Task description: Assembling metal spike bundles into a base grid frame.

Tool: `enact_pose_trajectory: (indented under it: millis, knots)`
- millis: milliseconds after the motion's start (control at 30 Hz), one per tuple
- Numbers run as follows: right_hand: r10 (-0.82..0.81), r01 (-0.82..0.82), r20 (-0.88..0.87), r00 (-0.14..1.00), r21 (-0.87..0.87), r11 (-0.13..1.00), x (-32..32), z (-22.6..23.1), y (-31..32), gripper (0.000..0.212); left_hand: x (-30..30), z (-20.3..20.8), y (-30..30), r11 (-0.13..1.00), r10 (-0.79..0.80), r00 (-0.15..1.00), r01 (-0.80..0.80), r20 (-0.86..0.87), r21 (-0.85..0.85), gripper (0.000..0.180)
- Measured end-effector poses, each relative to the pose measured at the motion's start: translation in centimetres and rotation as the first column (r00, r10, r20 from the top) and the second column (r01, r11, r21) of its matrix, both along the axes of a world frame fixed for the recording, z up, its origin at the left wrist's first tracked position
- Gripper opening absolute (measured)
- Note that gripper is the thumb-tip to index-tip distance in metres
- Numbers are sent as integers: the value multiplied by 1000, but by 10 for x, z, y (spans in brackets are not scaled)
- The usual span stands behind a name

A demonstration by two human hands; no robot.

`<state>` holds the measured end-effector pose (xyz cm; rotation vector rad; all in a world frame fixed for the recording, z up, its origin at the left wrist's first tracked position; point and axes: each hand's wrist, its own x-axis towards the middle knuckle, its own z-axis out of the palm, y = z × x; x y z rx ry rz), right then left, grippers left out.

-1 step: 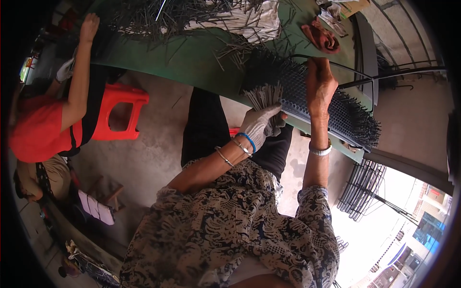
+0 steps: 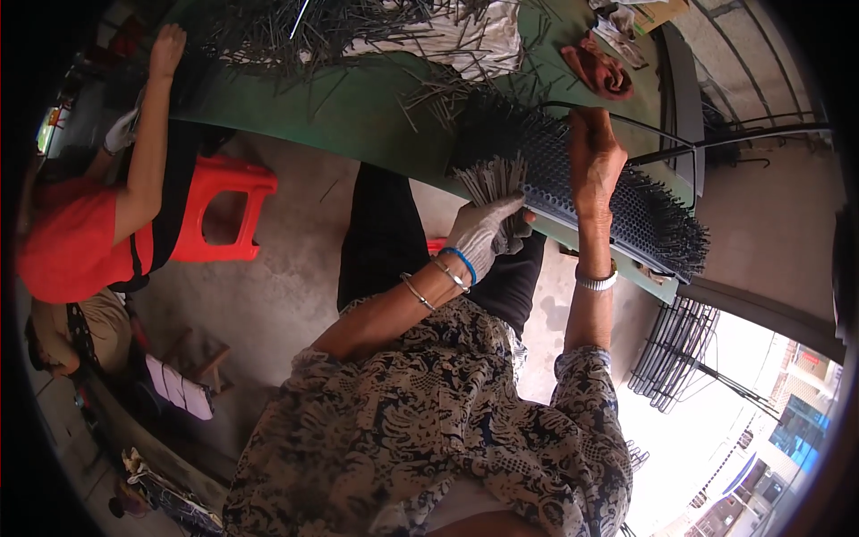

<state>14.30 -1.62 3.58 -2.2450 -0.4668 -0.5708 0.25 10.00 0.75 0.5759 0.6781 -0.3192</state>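
No shift: pin bundle (image 2: 490, 179) in gloved L hand (image 2: 483, 234), R hand (image 2: 592, 161) on rack (image 2: 626, 210)

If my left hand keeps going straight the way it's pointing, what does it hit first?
Most likely the dark perforated board. The gloved left hand holds a bundle of thin grey rods aimed up at its near edge, so the rod tips would touch first. Depth is hard to judge.

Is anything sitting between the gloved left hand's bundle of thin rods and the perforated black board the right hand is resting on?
Nothing visible does. The left hand grips the bundle of rods right at the edge of the perforated board, with no object between them. The right hand lies on the board further along, beside the bundle's path, not across it.
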Motion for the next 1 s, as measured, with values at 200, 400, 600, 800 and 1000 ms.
enact_pose_trajectory:
  millis: [200, 400, 600, 800, 1000]
  knots:
    - [-35, 45, 34, 999, -369, 928, -2, -20, 2, 10, 1, 4, -1, 1000, -22, 1000, 22, -14, -2, 16]
    - [119, -120, -19, 993, -216, 969, -26, 6, -9, 14, 0, 5, 1, 1000, -9, 1000, 9, 1, -5, 16]
    - [492, -216, -705, 511, 449, 867, -48, 21, -18, 9, 0, 9, -3, 1000, -28, 999, 28, 29, 13, 17]
    - [87, -48, -292, 952, 139, 989, -40, 19, -21, 10, 6, -4, -4, 1000, 11, 1000, -11, -4, -4, 16]
    - [-66, 63, 138, 988, 30, 998, -10, 1, -11, 7, 3, -1, -4, 999, -33, 998, 35, 48, -25, 15]
